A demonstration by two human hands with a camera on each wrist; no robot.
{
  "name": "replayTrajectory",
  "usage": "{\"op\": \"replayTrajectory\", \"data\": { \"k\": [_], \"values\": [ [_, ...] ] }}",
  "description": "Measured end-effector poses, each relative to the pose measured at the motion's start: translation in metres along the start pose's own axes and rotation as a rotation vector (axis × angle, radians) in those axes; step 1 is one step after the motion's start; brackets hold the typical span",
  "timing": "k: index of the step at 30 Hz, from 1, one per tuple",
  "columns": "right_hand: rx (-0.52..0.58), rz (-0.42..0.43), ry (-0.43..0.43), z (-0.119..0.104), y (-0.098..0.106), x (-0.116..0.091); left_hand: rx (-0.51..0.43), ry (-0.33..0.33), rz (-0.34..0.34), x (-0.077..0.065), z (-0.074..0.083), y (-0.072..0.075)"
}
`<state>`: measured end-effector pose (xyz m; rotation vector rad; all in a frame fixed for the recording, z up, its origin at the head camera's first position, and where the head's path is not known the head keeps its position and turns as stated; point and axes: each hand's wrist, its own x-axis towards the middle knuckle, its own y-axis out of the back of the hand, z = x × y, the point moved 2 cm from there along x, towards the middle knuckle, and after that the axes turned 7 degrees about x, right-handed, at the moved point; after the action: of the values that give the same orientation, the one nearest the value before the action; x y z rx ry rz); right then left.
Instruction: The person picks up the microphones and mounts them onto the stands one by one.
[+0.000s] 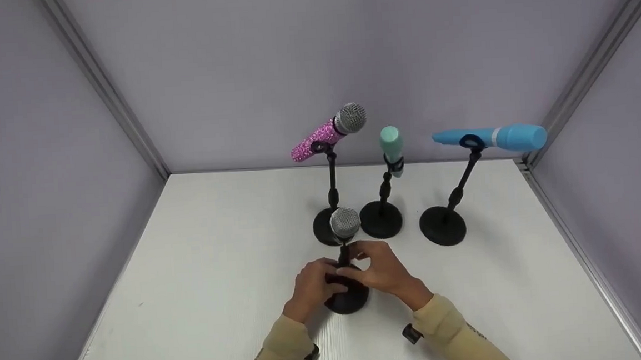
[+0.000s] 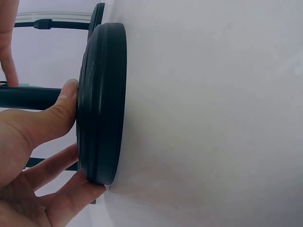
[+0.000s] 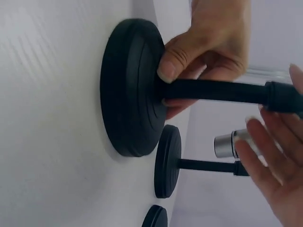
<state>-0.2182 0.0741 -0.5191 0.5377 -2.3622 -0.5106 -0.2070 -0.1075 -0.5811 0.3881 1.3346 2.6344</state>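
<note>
A black microphone stand [image 1: 348, 303] with a silver-headed microphone [image 1: 345, 223] stands between both hands on the white table. My left hand [image 1: 311, 283] grips its round base [image 2: 106, 104], thumb on the top face beside the pole and fingers at the rim. On the other side, my right hand [image 1: 381, 268] pinches the pole [image 3: 218, 91] around its collar [image 3: 283, 97] with thumb and index finger; its other fingers are spread loosely. The microphone's handle is mostly hidden in the head view.
Behind stand a glittery pink microphone [image 1: 321, 138], a mint-green microphone [image 1: 391, 142] and a blue microphone [image 1: 518, 137], each on a black stand. The pink one's base [image 1: 323, 227] is closest to the held stand. Grey panels [image 1: 236, 79] enclose the white table [image 1: 218, 236].
</note>
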Motion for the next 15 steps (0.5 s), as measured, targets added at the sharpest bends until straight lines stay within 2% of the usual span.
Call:
{"op": "replayTrajectory", "data": {
  "k": [3,6,9,15],
  "values": [
    [-0.031,0.076,0.000,-0.0029,-0.0022,-0.0006,-0.001,0.008,0.001,-0.0005,-0.0001,0.0002],
    [-0.026,0.103,0.032,-0.0036,-0.0045,-0.0002,0.014,0.010,0.003,-0.0008,0.0000,0.0005],
    [-0.019,0.083,0.059,-0.0038,-0.0051,0.0007,0.029,0.010,0.007,-0.0011,0.0005,0.0009],
    [-0.009,-0.011,0.096,-0.0008,-0.0035,0.0014,0.015,0.007,0.001,-0.0015,0.0018,0.0005]
  ]
}}
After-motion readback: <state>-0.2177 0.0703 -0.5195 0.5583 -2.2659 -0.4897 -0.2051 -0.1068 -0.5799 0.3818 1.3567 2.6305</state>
